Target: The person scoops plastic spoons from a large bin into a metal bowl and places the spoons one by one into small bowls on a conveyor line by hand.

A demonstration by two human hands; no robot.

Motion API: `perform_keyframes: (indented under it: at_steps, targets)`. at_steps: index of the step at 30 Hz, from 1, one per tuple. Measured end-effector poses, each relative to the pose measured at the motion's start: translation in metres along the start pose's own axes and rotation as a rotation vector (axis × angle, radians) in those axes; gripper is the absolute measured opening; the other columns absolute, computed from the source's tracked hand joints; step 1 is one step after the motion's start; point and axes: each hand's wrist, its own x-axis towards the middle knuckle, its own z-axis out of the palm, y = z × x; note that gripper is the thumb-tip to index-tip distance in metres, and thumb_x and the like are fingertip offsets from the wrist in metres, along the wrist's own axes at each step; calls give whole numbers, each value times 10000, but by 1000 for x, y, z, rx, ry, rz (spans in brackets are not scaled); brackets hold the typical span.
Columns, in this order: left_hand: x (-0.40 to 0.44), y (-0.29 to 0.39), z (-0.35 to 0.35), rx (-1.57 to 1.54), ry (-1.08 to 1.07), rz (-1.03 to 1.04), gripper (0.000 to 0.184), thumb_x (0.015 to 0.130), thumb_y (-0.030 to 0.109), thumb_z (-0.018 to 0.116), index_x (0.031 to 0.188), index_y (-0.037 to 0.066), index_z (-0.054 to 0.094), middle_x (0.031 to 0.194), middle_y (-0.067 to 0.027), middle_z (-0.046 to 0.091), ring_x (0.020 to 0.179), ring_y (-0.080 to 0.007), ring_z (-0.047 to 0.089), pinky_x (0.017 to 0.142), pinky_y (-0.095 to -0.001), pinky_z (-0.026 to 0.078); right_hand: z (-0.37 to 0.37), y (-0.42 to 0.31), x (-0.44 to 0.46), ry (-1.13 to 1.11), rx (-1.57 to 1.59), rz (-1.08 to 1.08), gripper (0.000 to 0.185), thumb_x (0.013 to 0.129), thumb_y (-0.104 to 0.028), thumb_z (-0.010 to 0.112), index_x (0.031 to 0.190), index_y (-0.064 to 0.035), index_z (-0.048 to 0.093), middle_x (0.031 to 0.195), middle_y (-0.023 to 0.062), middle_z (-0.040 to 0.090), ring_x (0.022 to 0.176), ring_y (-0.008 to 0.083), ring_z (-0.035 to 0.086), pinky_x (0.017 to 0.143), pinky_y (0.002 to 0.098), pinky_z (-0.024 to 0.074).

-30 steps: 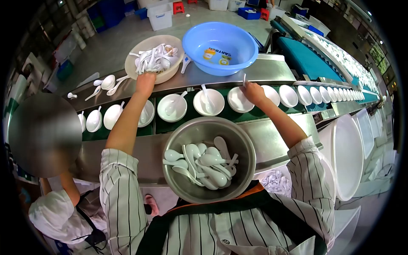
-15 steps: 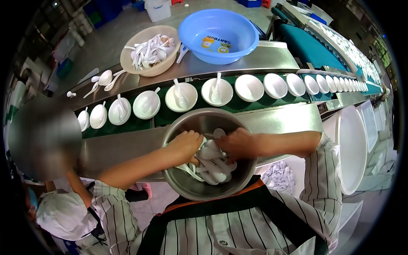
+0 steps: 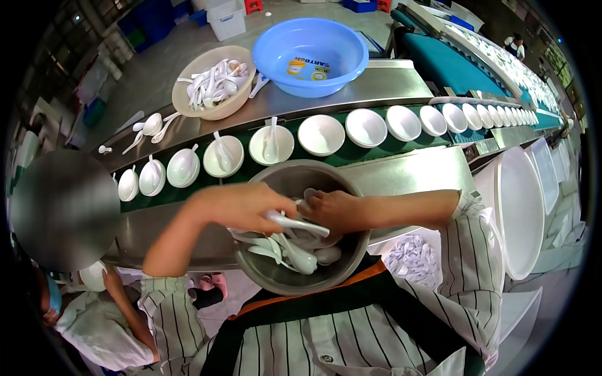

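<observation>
A steel basin (image 3: 251, 276) in front of my body holds a pile of white spoons (image 3: 301, 257). Over the basin's left side, my left hand (image 3: 257, 210) is closed on a white spoon (image 3: 301, 224), whose handle points right. My right hand (image 3: 332, 210) reaches down into the basin among the spoons, its fingers bent; what they grip is partly hidden. Behind the basin, white bowls stand in a row on the green conveyor belt (image 3: 238, 177). Bowls on the left, such as this one (image 3: 224, 166), have a spoon inside; this bowl (image 3: 321, 135) and those to its right have none.
On the steel ledge (image 3: 389, 81) behind the belt stand a beige basin (image 3: 241, 103) of spoons and a blue basin (image 3: 310, 88). Loose spoons lie further left. At the left is a co-worker (image 3: 100, 319). A large white tub (image 3: 520, 213) stands at the right.
My left hand has risen a little from the spoon pile with a spoon. The bowls on the belt have shifted left. My right hand is still in the steel basin.
</observation>
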Motion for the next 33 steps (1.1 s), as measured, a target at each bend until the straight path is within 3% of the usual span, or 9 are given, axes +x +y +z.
perform_keyframes:
  at_steps: [2, 9, 14, 16, 21, 25, 27, 28, 33]
  targets:
    - [-4, -6, -21, -352, 62, -73, 171, 814, 148, 629, 945, 45, 590, 746, -27, 639, 720, -89, 624, 622, -252, 485, 4, 10, 5, -99, 9, -79, 251, 783, -236, 593, 934, -35, 576, 748, 133, 636, 631, 313, 634, 591, 419, 510]
    - [81, -132, -42, -598, 574, -154, 323, 913, 250, 509, 1101, -11, 543, 869, -62, 600, 790, -114, 562, 667, -253, 466, -51, 33, 11, 134, 126, 140, 126, 795, -157, 607, 906, -112, 647, 842, 83, 657, 721, 266, 637, 646, 366, 512]
    - [118, -188, -28, -304, 593, -445, 371, 849, 239, 551, 1080, -51, 548, 934, -131, 609, 830, -171, 581, 694, -305, 481, -90, 77, 17, 525, 61, 245, 97, 791, -83, 601, 876, -50, 635, 814, 132, 647, 723, 314, 623, 653, 374, 503]
    - [110, -182, -29, 1, 551, -447, 458, 812, 265, 601, 1117, -68, 532, 1069, -217, 590, 938, -299, 590, 792, -372, 470, -102, 105, 28, 571, -35, 395, 113, 784, -135, 562, 788, -52, 639, 687, 170, 620, 643, 348, 613, 581, 430, 497]
    - [76, -127, -23, 178, 919, -195, 313, 751, 168, 613, 1025, 18, 594, 1004, -205, 617, 941, -358, 589, 825, -437, 459, -23, 213, 62, 277, -102, 504, 178, 767, -173, 589, 831, -13, 637, 748, 216, 625, 716, 388, 616, 639, 472, 493]
    - [27, -61, 18, 387, 528, 53, 280, 647, 122, 658, 900, 10, 616, 854, -176, 625, 843, -361, 604, 778, -441, 462, -18, 179, 62, 431, -2, 419, 470, 776, -254, 666, 1164, -31, 523, 895, 234, 614, 846, 400, 595, 733, 474, 475]
    - [30, -62, 58, 666, 156, -100, 322, 626, 153, 730, 918, 80, 617, 964, -95, 605, 946, -275, 562, 807, -390, 394, -53, 118, 59, 366, -7, 337, 527, 756, -235, 687, 1211, -44, 504, 996, 217, 597, 887, 382, 589, 748, 456, 476]
    - [32, -83, 88, 748, 275, -15, 247, 653, 127, 682, 891, 96, 622, 928, -76, 627, 883, -244, 582, 821, -361, 366, -59, 93, 56, 366, -47, 154, 559, 722, -230, 711, 1213, -58, 507, 1017, 188, 601, 905, 363, 592, 754, 443, 479]
    - [38, -97, 92, 600, 204, 48, 90, 666, 101, 611, 707, 27, 641, 632, -133, 619, 627, -307, 617, 620, -400, 486, -48, 6, 39, -432, 281, -48, 675, 644, -340, 752, 1232, -122, 503, 1169, 117, 549, 1000, 317, 566, 816, 423, 487]
